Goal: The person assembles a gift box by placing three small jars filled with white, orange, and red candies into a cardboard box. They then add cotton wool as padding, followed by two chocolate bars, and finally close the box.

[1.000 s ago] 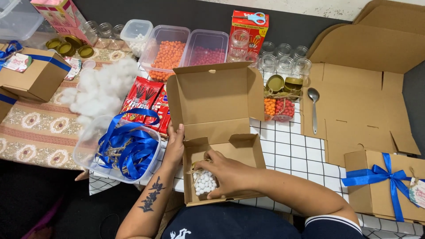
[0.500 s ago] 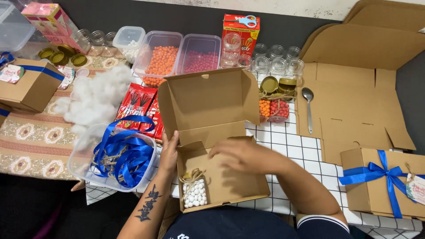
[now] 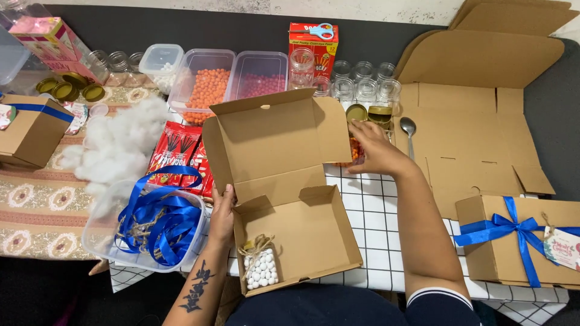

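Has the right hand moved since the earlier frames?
Yes. The right hand has left the open box and gone up to the filled jars behind its lid.

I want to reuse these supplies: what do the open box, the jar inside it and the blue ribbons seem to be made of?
Open box: brown cardboard, matte, with folded flaps. Jar: clear glass or plastic, cannot tell which; white beads show through, twine at its neck. Blue ribbons: probably satin fabric, slightly glossy.
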